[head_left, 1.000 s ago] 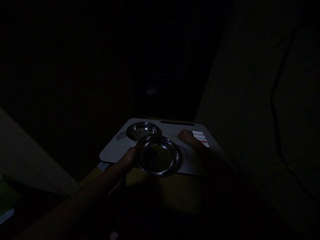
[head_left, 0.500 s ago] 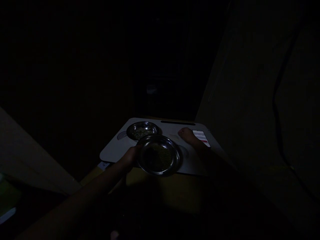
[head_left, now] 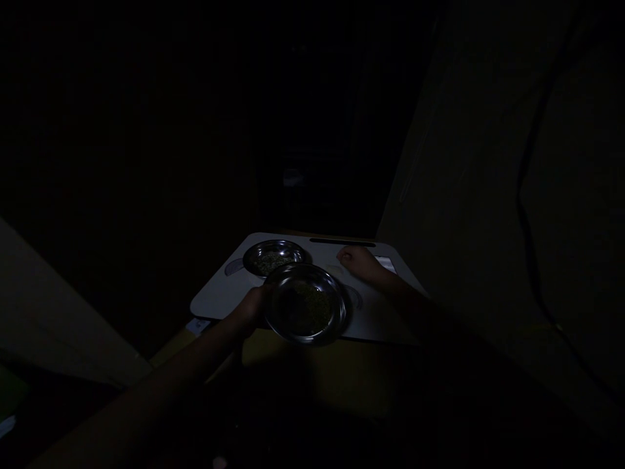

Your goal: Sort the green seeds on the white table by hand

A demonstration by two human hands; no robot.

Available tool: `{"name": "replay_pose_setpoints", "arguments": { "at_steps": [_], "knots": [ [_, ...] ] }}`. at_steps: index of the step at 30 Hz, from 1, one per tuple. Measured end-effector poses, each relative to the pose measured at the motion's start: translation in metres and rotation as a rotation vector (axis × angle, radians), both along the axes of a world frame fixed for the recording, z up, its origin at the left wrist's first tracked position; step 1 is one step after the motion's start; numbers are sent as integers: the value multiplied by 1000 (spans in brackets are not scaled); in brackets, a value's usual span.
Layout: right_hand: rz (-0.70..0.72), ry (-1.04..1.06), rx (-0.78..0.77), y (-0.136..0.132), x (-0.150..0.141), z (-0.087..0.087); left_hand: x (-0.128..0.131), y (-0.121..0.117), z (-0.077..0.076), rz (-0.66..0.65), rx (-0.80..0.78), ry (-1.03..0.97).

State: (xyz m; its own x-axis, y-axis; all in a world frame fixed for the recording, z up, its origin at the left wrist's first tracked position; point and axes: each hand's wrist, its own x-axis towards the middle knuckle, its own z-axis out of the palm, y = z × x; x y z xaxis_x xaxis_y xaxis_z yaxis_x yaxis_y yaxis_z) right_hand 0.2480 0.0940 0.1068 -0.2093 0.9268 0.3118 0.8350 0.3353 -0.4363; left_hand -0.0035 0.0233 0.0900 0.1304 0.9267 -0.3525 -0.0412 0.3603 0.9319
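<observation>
My left hand is closed on the left rim of a shiny metal bowl, which it holds over the near edge of a white table. Small greenish grains lie in it, mostly toward its right side. Above the table's right half, my right hand is closed with curled fingers; whatever it may hold is hidden. A faint pale patch shows on the tabletop beside it. Behind the held bowl stands a second metal bowl, with pale bits in it.
A phone with a lit screen lies at the table's right, partly covered by my right forearm. A dark slot runs along the far edge. At the right, a dark cable hangs against the wall. The room is very dark.
My right hand has shifted left, away from the phone, and its forearm now covers more of the screen. The left hand still holds the bowl. The whole view has turned slightly.
</observation>
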Motion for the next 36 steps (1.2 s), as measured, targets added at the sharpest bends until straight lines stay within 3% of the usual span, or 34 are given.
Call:
{"name": "replay_pose_setpoints", "arguments": {
  "at_steps": [2, 5, 9, 12, 22, 36],
  "knots": [
    [107, -25, 3, -12, -13, 7, 2, -3, 4, 9, 27, 23],
    [286, -93, -133, -31, -33, 11, 4, -4, 6, 11, 65, 76],
    [490, -255, -384, -49, -55, 9, 3, 2, -4, 5, 98, 21],
    [580, -315, -479, -56, -62, 5, 3, 6, -10, -5, 90, 0],
    [663, -410, -586, -59, -68, -6, 3, 6, -11, -22, 102, -11],
    [623, -418, -610, -59, -68, -15, 4, 5, -10, -1, 64, -1]
  ]
}}
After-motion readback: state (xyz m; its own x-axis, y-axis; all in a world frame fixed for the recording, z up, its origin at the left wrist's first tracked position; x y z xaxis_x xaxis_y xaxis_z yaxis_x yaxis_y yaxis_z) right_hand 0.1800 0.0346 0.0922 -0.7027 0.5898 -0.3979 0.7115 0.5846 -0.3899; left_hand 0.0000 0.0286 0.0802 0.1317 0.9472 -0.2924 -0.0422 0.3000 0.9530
